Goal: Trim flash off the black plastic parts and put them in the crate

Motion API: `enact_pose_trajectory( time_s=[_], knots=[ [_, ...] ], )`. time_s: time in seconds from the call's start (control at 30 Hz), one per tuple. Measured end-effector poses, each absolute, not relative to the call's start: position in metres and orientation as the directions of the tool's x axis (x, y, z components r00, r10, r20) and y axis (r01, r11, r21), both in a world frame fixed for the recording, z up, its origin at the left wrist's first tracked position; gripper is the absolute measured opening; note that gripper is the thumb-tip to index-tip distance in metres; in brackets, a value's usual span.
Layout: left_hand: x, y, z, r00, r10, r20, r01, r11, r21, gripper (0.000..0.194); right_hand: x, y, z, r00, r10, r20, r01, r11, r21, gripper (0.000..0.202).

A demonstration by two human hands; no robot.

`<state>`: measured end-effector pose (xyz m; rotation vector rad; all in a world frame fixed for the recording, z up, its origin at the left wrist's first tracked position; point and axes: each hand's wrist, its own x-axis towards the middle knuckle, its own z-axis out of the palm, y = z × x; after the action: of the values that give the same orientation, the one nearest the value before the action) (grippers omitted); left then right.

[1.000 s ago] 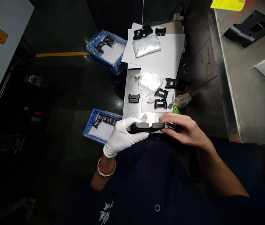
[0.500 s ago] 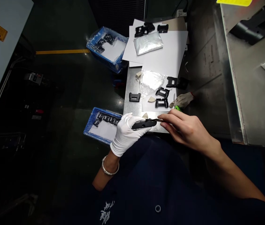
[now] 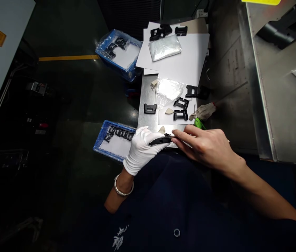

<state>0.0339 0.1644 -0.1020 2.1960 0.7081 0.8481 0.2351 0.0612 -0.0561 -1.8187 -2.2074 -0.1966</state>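
My left hand (image 3: 139,148), in a white glove, is closed around a black plastic part (image 3: 159,140) above the near edge of the metal table. My bare right hand (image 3: 205,143) pinches a thin tool (image 3: 173,136) against the upper edge of that part; fingers hide most of the tool, so its kind is unclear. Just beyond the hands lie a black plastic frame (image 3: 180,114), a second frame (image 3: 181,103) and a beige scrap (image 3: 169,111). A green-handled tool (image 3: 199,123) with a bent metal end rests by my right hand, beside a work glove (image 3: 206,112).
A lone black frame (image 3: 150,109) sits on the metal table (image 3: 144,94). Clear plastic film (image 3: 170,90) and a silvery packet (image 3: 165,48) lie farther back on white sheets. Blue bins (image 3: 98,145) with black parts stand at left. A metal cabinet (image 3: 265,105) rises at right.
My right hand has moved left along the black part and now covers its right end. The part is tilted slightly differently in my left hand, which stays in place.
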Motion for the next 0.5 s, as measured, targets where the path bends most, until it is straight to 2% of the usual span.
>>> enact_pose_trajectory(
  time_s=[0.23, 0.5],
  knots=[
    [0.0327, 0.1637, -0.1007, 0.666, 0.603, 0.44, 0.267, -0.743, 0.614, 0.016, 0.2291, 0.0608, -0.0513, -0.135, 0.982, 0.134, 0.988, 0.143, -0.055, 0.039],
    [0.0322, 0.1634, -0.1044, 0.677, 0.588, 0.443, 0.283, -0.764, 0.58, 0.015, 0.2274, 0.0596, -0.0555, -0.114, 0.988, 0.103, 0.991, 0.12, -0.054, 0.045]
  ],
)
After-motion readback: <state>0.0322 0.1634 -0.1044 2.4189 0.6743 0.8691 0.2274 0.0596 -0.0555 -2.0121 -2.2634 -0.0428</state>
